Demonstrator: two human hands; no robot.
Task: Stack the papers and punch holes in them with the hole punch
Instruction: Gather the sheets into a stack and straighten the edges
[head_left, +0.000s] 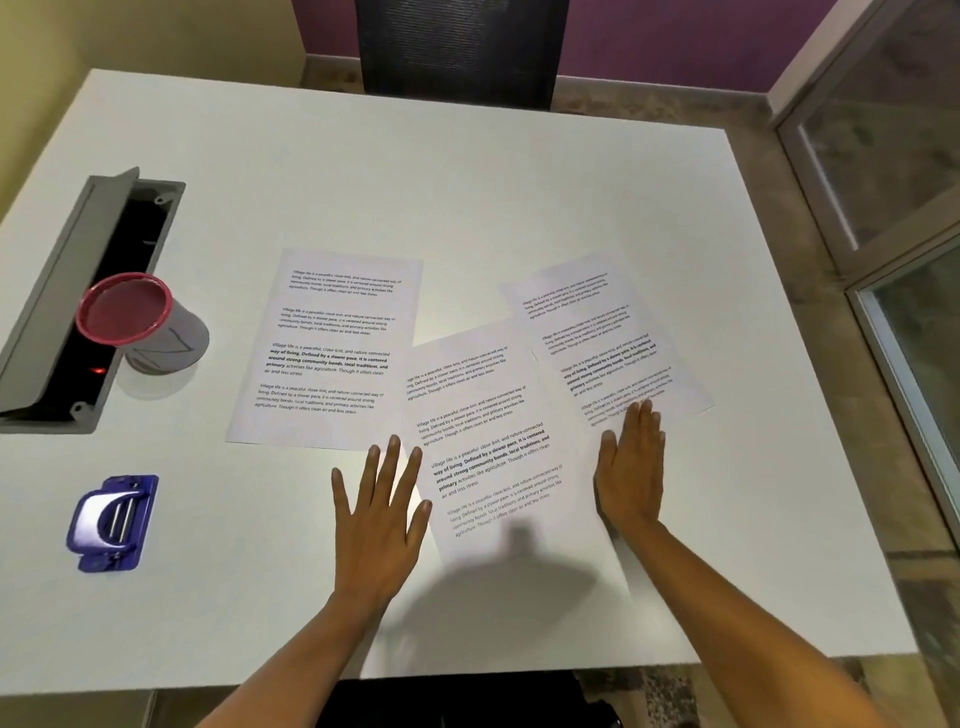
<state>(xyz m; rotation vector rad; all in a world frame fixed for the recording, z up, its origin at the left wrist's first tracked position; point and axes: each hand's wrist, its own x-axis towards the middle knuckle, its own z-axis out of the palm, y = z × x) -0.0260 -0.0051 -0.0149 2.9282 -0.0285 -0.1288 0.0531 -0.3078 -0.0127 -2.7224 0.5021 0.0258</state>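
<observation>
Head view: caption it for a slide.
Open left hand and right hand flank three unstacked papers; blue hole punch sits untouched.

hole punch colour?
Blue-purple body with a silver metal lever, clearest in the head view: hole punch.

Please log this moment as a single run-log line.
stage: gathering | papers: three printed sheets spread, unstacked | left hand: open, flat beside middle sheet | right hand: open, fingertips on right sheet | hole punch: untouched

White table (467, 182) carries 3 printed papers (332, 348), blue hole punch (111, 522), red-rimmed cup (140, 322).
</observation>
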